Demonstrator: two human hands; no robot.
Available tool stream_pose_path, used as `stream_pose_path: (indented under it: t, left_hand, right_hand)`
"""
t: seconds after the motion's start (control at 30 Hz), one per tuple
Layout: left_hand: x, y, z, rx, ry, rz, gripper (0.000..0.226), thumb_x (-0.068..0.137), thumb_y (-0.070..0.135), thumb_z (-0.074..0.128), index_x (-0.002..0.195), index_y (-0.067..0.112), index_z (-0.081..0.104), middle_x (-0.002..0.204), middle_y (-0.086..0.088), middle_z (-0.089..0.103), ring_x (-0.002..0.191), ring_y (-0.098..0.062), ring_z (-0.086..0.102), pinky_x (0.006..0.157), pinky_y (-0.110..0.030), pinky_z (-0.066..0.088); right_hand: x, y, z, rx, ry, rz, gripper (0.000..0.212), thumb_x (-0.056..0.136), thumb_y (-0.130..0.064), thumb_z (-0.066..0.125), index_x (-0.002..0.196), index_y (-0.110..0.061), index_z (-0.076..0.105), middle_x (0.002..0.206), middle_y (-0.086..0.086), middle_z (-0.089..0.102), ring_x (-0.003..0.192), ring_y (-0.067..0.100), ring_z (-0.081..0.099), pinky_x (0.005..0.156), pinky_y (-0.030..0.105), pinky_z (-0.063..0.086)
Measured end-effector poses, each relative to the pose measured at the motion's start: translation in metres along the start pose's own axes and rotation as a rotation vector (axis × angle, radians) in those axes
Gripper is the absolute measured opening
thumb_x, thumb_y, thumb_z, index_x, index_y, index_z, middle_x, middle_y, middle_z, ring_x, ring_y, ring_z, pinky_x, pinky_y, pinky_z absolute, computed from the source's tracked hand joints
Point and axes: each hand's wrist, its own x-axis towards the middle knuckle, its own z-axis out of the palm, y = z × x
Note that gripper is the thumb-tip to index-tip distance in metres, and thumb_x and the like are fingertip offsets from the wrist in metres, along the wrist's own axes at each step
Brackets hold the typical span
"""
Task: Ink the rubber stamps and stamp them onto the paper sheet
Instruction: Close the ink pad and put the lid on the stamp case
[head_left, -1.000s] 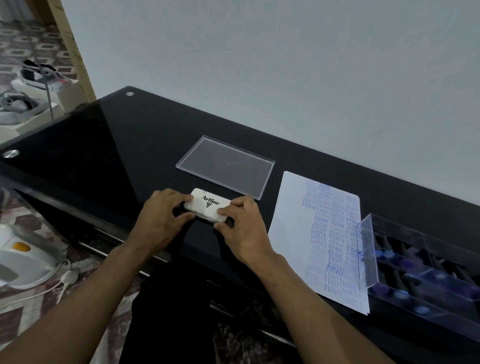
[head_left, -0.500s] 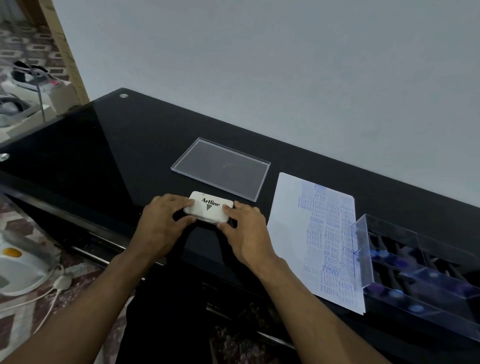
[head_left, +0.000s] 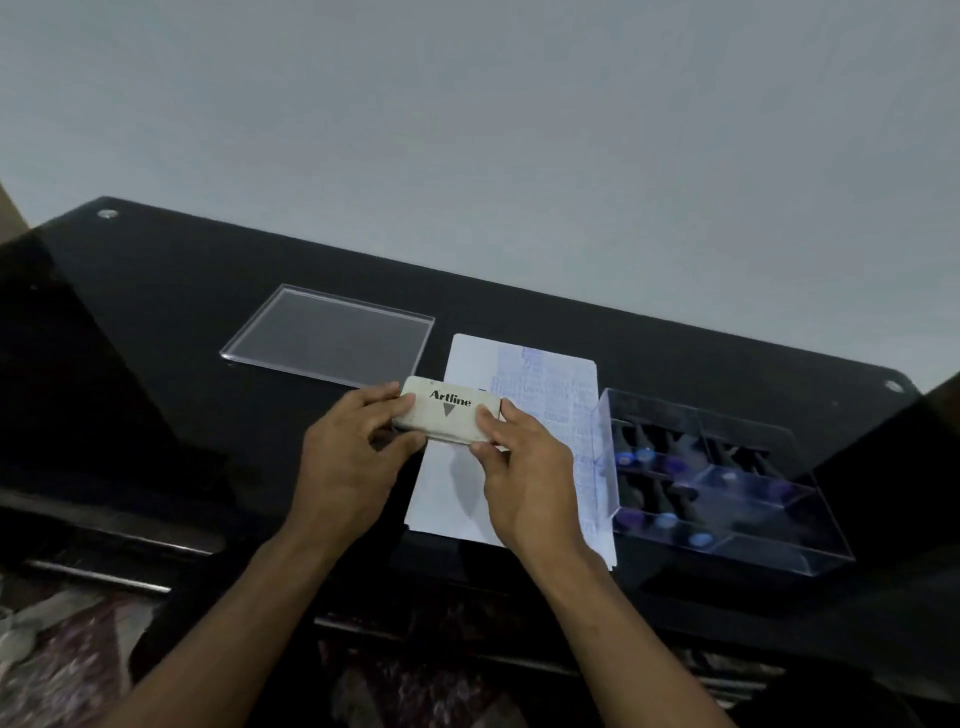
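Both hands on white rectangular plastic Artline ink pad case, lid closed, held just above desk level over left edge of white paper sheet w/ blue stamp prints. Left hand grasps case's left end; right hand grasps right end, thumbs on near edge. Long axis runs left-right between grips. Judgement: next step is opening lid. Rubber stamps in clear acrylic box lie right of sheet; right hand nearer.
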Motion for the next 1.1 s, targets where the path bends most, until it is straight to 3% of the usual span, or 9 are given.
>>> stream_pose_path:
  t: [0.07,0.17,0.27,0.33,0.6,0.77,0.9,1.0,1.1]
  left_hand:
    - [-0.003,0.015,0.018,-0.018,-0.033,0.021,0.046,0.079,0.012,0.084,0.123,0.013,0.071,0.133,0.009,0.062,0.112,-0.001,0.061,0.093,-0.002,0.042]
    - [-0.009,0.039,0.045,-0.091,-0.08,0.033,0.046,0.078,0.011,0.084,0.122,0.015,0.072,0.133,0.008,0.064,0.105,0.0,0.066,0.09,-0.006,0.047]
    - [-0.018,0.064,0.073,-0.152,-0.12,0.044,0.045,0.078,0.01,0.084,0.121,0.016,0.072,0.131,0.01,0.064,0.1,0.0,0.068,0.088,-0.009,0.051]
    - [-0.024,0.08,0.09,-0.196,-0.149,0.044,0.044,0.078,0.008,0.084,0.12,0.016,0.072,0.128,0.012,0.064,0.099,0.004,0.066,0.085,-0.006,0.049]
    - [-0.046,0.126,0.162,-0.236,-0.256,0.057,0.036,0.08,0.005,0.082,0.114,0.013,0.075,0.122,0.01,0.065,0.093,0.007,0.064,0.085,-0.01,0.052]
    - [-0.055,0.147,0.194,-0.203,-0.313,0.101,0.034,0.08,0.009,0.083,0.112,0.016,0.075,0.119,0.01,0.062,0.092,0.008,0.062,0.077,-0.004,0.048]
    - [-0.056,0.156,0.21,-0.194,-0.357,0.081,0.027,0.081,0.015,0.082,0.108,0.018,0.076,0.117,0.012,0.061,0.088,0.009,0.062,0.073,-0.005,0.05]
    - [-0.053,0.16,0.22,-0.217,-0.374,0.013,0.018,0.084,0.02,0.08,0.102,0.019,0.078,0.113,0.009,0.065,0.081,0.004,0.065,0.067,-0.007,0.048]
    - [-0.048,0.161,0.228,-0.218,-0.377,-0.048,0.015,0.083,0.024,0.082,0.097,0.024,0.078,0.101,0.002,0.07,0.077,-0.008,0.069,0.066,-0.017,0.051]
  right_hand:
    - [-0.005,0.011,-0.022,0.01,0.041,0.027,0.037,0.095,-0.008,0.062,0.131,-0.016,0.062,0.149,0.004,0.045,0.134,0.016,0.048,0.112,0.022,0.034]
    - [-0.012,0.029,-0.053,-0.018,0.089,0.044,0.037,0.093,-0.005,0.064,0.129,-0.013,0.063,0.147,0.005,0.048,0.131,0.016,0.05,0.109,0.018,0.037]
    - [-0.021,0.049,-0.084,-0.017,0.141,0.071,0.036,0.092,-0.003,0.065,0.128,-0.01,0.063,0.142,0.0,0.051,0.126,0.01,0.051,0.094,-0.005,0.03]
    - [-0.027,0.061,-0.103,0.003,0.168,0.082,0.035,0.092,-0.001,0.064,0.126,-0.008,0.064,0.129,-0.01,0.052,0.116,-0.001,0.049,0.085,-0.01,0.027]
    - [-0.049,0.121,-0.173,0.025,0.215,0.192,0.036,0.09,0.002,0.064,0.125,-0.009,0.065,0.129,-0.008,0.056,0.102,-0.009,0.052,0.081,-0.009,0.031]
    - [-0.052,0.155,-0.199,-0.081,0.217,0.242,0.036,0.088,-0.008,0.07,0.122,-0.018,0.069,0.133,-0.003,0.06,0.12,0.007,0.053,0.097,0.0,0.031]
    - [-0.056,0.172,-0.214,-0.14,0.192,0.267,0.034,0.089,-0.009,0.069,0.122,-0.019,0.069,0.13,-0.003,0.062,0.117,0.01,0.052,0.096,0.004,0.03]
    - [-0.056,0.181,-0.218,-0.19,0.177,0.278,0.03,0.09,-0.01,0.068,0.119,-0.019,0.07,0.126,-0.002,0.065,0.111,0.012,0.056,0.09,0.001,0.032]
    - [-0.053,0.184,-0.223,-0.181,0.146,0.328,0.026,0.093,-0.012,0.065,0.116,-0.022,0.072,0.119,0.002,0.065,0.096,0.011,0.062,0.07,-0.005,0.038]
